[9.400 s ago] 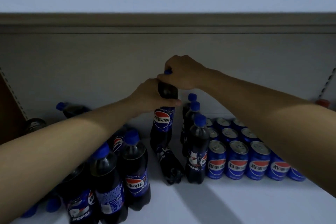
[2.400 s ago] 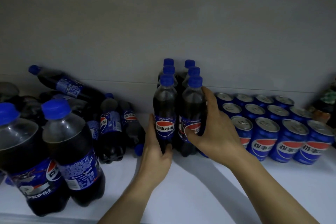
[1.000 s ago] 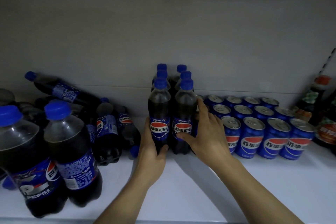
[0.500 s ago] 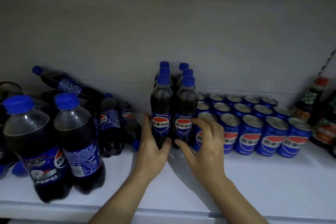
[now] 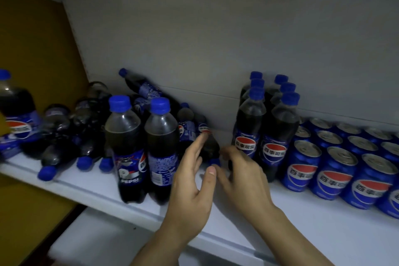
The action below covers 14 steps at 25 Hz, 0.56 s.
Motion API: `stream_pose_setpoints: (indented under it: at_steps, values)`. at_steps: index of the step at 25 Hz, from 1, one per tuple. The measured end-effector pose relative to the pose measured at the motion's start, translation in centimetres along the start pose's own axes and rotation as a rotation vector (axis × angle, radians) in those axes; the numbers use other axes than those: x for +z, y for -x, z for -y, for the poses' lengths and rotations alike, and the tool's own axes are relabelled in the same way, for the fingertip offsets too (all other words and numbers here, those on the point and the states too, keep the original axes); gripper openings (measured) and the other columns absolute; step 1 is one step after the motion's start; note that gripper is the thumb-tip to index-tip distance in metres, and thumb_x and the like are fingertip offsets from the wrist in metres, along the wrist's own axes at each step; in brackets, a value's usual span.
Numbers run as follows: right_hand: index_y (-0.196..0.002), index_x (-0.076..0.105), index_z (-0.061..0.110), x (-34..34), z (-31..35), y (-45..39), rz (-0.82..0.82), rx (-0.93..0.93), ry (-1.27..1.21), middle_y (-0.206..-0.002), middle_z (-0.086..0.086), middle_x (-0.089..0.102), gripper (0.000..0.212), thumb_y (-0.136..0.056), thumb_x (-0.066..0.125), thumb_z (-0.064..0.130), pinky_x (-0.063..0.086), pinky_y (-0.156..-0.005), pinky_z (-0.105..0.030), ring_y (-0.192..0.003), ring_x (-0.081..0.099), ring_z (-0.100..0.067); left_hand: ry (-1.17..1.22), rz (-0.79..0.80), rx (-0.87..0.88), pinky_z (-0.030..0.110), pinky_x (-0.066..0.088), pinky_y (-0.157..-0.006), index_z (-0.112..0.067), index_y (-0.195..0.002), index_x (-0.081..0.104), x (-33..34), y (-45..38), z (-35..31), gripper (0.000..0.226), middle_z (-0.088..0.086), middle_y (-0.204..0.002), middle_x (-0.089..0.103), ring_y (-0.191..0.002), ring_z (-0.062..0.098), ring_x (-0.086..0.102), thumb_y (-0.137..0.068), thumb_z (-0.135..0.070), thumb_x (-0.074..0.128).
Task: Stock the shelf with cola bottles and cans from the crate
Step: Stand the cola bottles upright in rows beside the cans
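On the white shelf [image 5: 323, 229] stand two tidy rows of upright cola bottles [image 5: 262, 131], blue caps up. Blue cola cans [image 5: 336, 168] fill the shelf to their right in rows. Two more upright bottles [image 5: 146, 147] stand near the front edge at centre left. Behind them lies a jumbled heap of bottles [image 5: 71, 134] on their sides. My left hand [image 5: 192, 185] hovers open, fingers stretched toward a lying bottle [image 5: 207, 144]. My right hand [image 5: 241, 175] is beside it with curled fingers, holding nothing, just in front of the upright rows.
A yellow-brown side panel [image 5: 41, 54] bounds the shelf on the left. The grey back wall [image 5: 216, 39] rises behind the bottles. A lower white shelf [image 5: 103, 242] shows below the front edge.
Both hands have let go of the front bottles of the upright rows and drifted left toward the heap. My view has swung left, bringing the yellow panel into sight.
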State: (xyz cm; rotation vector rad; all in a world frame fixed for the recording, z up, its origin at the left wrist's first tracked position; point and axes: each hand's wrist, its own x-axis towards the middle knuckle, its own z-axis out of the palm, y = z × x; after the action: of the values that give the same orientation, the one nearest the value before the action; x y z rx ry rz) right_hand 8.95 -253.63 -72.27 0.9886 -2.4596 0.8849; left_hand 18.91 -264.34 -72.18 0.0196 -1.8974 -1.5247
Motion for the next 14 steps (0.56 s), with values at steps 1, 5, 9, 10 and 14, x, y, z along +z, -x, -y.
stream_pose_setpoints:
  at_steps: [1,5,9,10,14]
  values:
    - [-0.134,0.043,0.029,0.7,0.3,-0.5,0.102,0.026,0.101,-0.115,0.002,0.063,0.047,-0.093,0.058,0.047,0.049,-0.064,-0.034,-0.089,0.067,-0.024,-0.023,-0.002,-0.015,0.025,0.030,-0.118,-0.031,-0.153,0.033,0.0,-0.1,0.6,0.056,-0.022,-0.156,0.040,-0.146,0.001,0.034,-0.100,-0.018,0.047]
    - [-0.139,0.028,0.019,3.5,1.2,-2.2,0.252,0.021,0.300,-0.108,-0.007,0.067,0.051,-0.098,0.047,0.041,0.040,-0.061,-0.035,-0.091,0.069,-0.033,-0.087,-0.037,-0.113,0.039,0.029,-0.122,-0.034,-0.151,0.036,0.6,0.4,3.5,0.055,-0.022,-0.155,0.040,-0.146,0.001,0.033,-0.099,-0.015,0.039]
    - [-0.124,0.036,0.018,1.9,0.6,-2.2,0.214,0.015,0.210,-0.092,-0.005,0.066,0.037,-0.095,0.051,0.035,0.038,-0.055,-0.032,-0.080,0.067,-0.031,-0.129,-0.028,-0.139,0.026,0.021,-0.124,-0.041,-0.153,0.023,1.1,1.0,3.9,0.069,-0.022,-0.161,0.029,-0.149,-0.003,0.023,-0.097,-0.003,0.038]
    - [-0.119,0.037,0.019,0.8,0.6,-1.9,0.181,0.008,0.157,-0.087,-0.003,0.065,0.033,-0.095,0.052,0.036,0.040,-0.053,-0.033,-0.076,0.066,-0.029,-0.161,-0.008,-0.134,0.021,0.018,-0.123,-0.042,-0.153,0.017,1.1,1.1,3.8,0.077,-0.023,-0.162,0.023,-0.150,-0.005,0.018,-0.096,0.006,0.039]
    - [-0.111,0.041,0.023,-3.2,2.0,-0.7,0.066,-0.118,0.038,-0.075,0.002,0.060,0.031,-0.091,0.056,0.042,0.051,-0.050,-0.039,-0.062,0.062,-0.026,-0.224,0.044,-0.095,0.031,0.019,-0.125,-0.044,-0.156,0.007,1.6,0.5,4.5,0.099,-0.021,-0.165,0.015,-0.151,-0.003,0.013,-0.089,0.014,0.050]
